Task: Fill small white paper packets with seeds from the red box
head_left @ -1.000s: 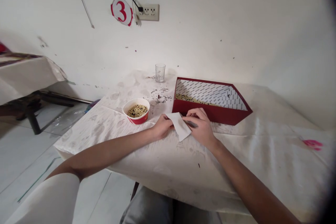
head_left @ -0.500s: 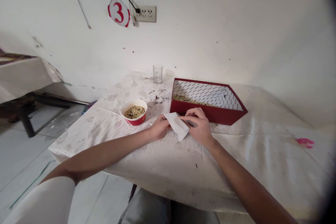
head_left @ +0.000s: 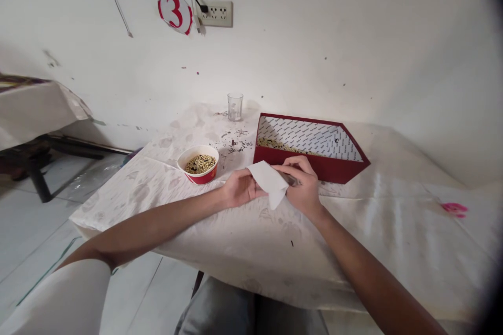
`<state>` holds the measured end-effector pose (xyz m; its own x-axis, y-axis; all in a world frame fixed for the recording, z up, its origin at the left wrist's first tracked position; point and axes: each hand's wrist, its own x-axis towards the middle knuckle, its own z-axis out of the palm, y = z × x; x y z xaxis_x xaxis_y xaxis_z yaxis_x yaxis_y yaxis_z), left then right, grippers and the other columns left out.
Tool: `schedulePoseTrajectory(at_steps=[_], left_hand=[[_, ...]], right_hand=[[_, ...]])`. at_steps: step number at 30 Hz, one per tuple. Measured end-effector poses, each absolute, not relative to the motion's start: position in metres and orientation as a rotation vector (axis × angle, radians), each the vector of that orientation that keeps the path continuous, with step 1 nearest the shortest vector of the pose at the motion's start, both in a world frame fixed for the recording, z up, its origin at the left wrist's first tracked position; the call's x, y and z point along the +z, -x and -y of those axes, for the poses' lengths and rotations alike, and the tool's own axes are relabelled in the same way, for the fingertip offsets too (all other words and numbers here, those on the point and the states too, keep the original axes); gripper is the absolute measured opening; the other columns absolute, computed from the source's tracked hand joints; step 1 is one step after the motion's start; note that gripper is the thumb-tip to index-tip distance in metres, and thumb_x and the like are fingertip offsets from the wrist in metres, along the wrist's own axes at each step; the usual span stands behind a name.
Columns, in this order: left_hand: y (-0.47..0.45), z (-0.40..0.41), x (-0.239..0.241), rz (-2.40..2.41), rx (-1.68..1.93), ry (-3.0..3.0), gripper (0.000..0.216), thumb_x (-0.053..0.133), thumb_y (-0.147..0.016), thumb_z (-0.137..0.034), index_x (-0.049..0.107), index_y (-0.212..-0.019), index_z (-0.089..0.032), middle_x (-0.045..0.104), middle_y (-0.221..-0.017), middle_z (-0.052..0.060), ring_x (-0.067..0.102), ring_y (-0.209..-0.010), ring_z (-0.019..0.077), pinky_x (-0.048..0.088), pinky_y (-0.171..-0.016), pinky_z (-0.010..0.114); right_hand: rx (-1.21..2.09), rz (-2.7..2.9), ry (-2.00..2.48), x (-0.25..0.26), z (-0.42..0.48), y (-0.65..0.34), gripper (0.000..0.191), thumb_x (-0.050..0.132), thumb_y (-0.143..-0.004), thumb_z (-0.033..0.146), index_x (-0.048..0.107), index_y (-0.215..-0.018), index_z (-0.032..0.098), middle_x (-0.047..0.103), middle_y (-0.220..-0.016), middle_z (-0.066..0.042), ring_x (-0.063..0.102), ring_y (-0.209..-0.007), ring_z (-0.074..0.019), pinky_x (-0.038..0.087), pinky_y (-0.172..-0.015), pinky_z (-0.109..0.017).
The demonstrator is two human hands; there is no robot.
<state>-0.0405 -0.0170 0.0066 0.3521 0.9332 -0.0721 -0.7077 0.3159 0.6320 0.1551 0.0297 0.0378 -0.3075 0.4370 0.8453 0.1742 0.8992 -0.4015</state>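
1. We find the left hand [head_left: 241, 188] partly open, palm turned up, its fingers running behind the left edge of the white paper [head_left: 267, 178]; we cannot tell how firmly it grips.
2. We note the right hand [head_left: 303, 186] closed at the paper's right side, fingers bent; a greyish item there is too indistinct to identify.
3. We place the paper between both hands, above the tablecloth [head_left: 157, 167], in front of the red box [head_left: 334, 168], which contains pale and dark grains.
4. We record a red-and-white bowl [head_left: 204, 178] of similar grains near the left hand, and a glass [head_left: 234, 107] farther back.
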Motion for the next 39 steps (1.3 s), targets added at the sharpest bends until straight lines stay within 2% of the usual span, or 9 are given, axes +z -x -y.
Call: schedulePoseTrajectory(at_steps=[4, 9, 13, 18, 22, 26, 29, 33, 39], left_hand=[[0.038, 0.020, 0.009, -0.466, 1.108, -0.619, 0.035, 0.063, -0.085, -0.010, 0.070, -0.119, -0.013, 0.077, -0.110, 0.012, 0.072, -0.104, 0.0236, 0.054, -0.099, 0.041], [0.036, 0.019, 0.006, -0.485, 1.094, -0.585, 0.028, 0.063, -0.097, -0.032, 0.071, -0.116, -0.014, 0.077, -0.112, 0.012, 0.071, -0.100, 0.0222, 0.054, -0.095, 0.038], [0.039, 0.019, 0.012, -0.449, 1.028, -0.498, 0.033, 0.059, -0.098, -0.041, 0.072, -0.113, -0.015, 0.077, -0.111, 0.012, 0.070, -0.104, 0.0225, 0.052, -0.095, 0.035], [0.038, 0.023, 0.018, -0.333, 0.955, -0.520, 0.044, 0.051, -0.096, -0.029, 0.065, -0.136, -0.016, 0.073, -0.128, 0.013, 0.064, -0.122, 0.0286, 0.045, -0.107, 0.048], [0.036, 0.024, 0.016, -0.309, 0.973, -0.586, 0.047, 0.058, -0.089, -0.024, 0.068, -0.134, -0.015, 0.070, -0.134, 0.015, 0.062, -0.127, 0.0312, 0.045, -0.106, 0.048], [0.034, 0.020, 0.010, -0.402, 1.037, -0.644, 0.040, 0.068, -0.088, -0.023, 0.071, -0.127, -0.018, 0.073, -0.126, 0.013, 0.067, -0.116, 0.0270, 0.048, -0.099, 0.040], [0.032, 0.017, 0.005, -0.489, 1.091, -0.679, 0.030, 0.076, -0.086, -0.026, 0.074, -0.114, -0.016, 0.075, -0.114, 0.012, 0.069, -0.104, 0.0222, 0.049, -0.092, 0.033], [0.032, 0.012, -0.003, -0.546, 1.114, -0.685, 0.029, 0.082, -0.083, -0.033, 0.075, -0.104, -0.015, 0.076, -0.103, 0.012, 0.070, -0.099, 0.0228, 0.052, -0.093, 0.035], [0.031, 0.009, -0.009, -0.621, 1.189, -0.661, 0.031, 0.084, -0.079, -0.026, 0.076, -0.107, -0.014, 0.078, -0.098, 0.012, 0.073, -0.097, 0.0238, 0.055, -0.092, 0.035]], right_hand=[[0.251, 1.883, 0.458, 0.038, -0.034, -0.158, 0.023, 0.071, -0.092, 0.016, 0.081, -0.108, 0.030, 0.062, -0.098, -0.006, 0.062, -0.091, -0.0220, 0.056, -0.075, -0.040], [0.156, 1.884, 0.451, 0.041, -0.031, -0.156, 0.010, 0.077, -0.090, 0.020, 0.080, -0.097, 0.028, 0.061, -0.092, -0.005, 0.062, -0.087, -0.0205, 0.055, -0.074, -0.039], [0.108, 1.843, 0.445, 0.044, -0.026, -0.156, 0.005, 0.074, -0.092, 0.020, 0.077, -0.091, 0.024, 0.059, -0.092, -0.005, 0.061, -0.084, -0.0192, 0.055, -0.074, -0.038], [0.104, 1.765, 0.508, 0.047, -0.026, -0.158, 0.006, 0.073, -0.093, 0.022, 0.077, -0.096, 0.025, 0.057, -0.098, -0.005, 0.062, -0.089, -0.0203, 0.057, -0.079, -0.040], [0.167, 1.777, 0.578, 0.048, -0.027, -0.159, 0.010, 0.075, -0.092, 0.026, 0.080, -0.100, 0.029, 0.057, -0.098, -0.006, 0.062, -0.089, -0.0211, 0.058, -0.079, -0.042], [0.238, 1.886, 0.541, 0.046, -0.029, -0.160, 0.014, 0.076, -0.090, 0.026, 0.083, -0.100, 0.033, 0.059, -0.097, -0.006, 0.062, -0.087, -0.0214, 0.058, -0.074, -0.042], [0.260, 1.948, 0.535, 0.045, -0.030, -0.160, 0.016, 0.076, -0.091, 0.025, 0.083, -0.102, 0.034, 0.061, -0.100, -0.006, 0.062, -0.091, -0.0219, 0.058, -0.075, -0.042], [0.301, 2.016, 0.534, 0.047, -0.030, -0.159, 0.017, 0.075, -0.093, 0.024, 0.083, -0.103, 0.034, 0.063, -0.103, -0.007, 0.061, -0.095, -0.0226, 0.058, -0.079, -0.043], [0.405, 2.059, 0.505, 0.044, -0.033, -0.159, 0.017, 0.073, -0.093, 0.023, 0.083, -0.104, 0.031, 0.065, -0.107, -0.007, 0.061, -0.100, -0.0225, 0.057, -0.084, -0.044]])
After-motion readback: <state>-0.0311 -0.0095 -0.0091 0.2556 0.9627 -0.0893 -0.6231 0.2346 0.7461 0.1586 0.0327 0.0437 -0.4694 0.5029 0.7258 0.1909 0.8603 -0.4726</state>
